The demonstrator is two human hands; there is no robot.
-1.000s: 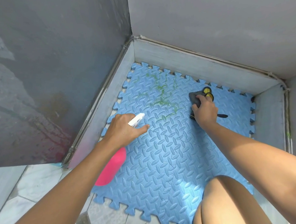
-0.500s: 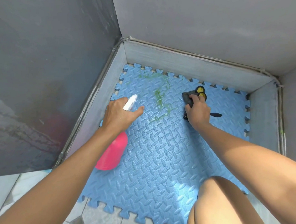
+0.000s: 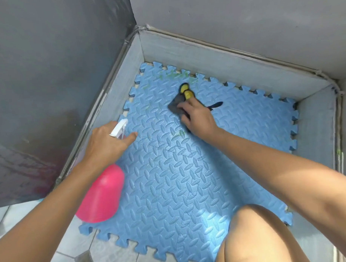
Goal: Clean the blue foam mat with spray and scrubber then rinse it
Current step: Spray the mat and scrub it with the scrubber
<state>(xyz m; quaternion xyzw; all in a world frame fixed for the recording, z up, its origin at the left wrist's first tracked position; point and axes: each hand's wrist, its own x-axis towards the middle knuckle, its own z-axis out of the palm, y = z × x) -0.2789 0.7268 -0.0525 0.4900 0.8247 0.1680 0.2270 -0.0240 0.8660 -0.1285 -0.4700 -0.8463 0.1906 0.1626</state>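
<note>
Scrubber (image 3: 175,103) has slid left across the blue foam mat (image 3: 170,180), under curled fingers (image 3: 184,105) of the right hand (image 3: 200,119); left hand (image 3: 108,143) grips the spray bottle (image 3: 102,196) near-left

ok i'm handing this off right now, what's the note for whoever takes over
Left hand: grips the spray bottle by its neck, over the left edge of the mat, nozzle pointing across it.
Right hand: holds the scrubber down on the mat's far half.
Done: most of the mat looks free of green.
Left: scrub the green marks along the far edge and the small spot near the right wrist, then rinse. No water source is in view.
</note>
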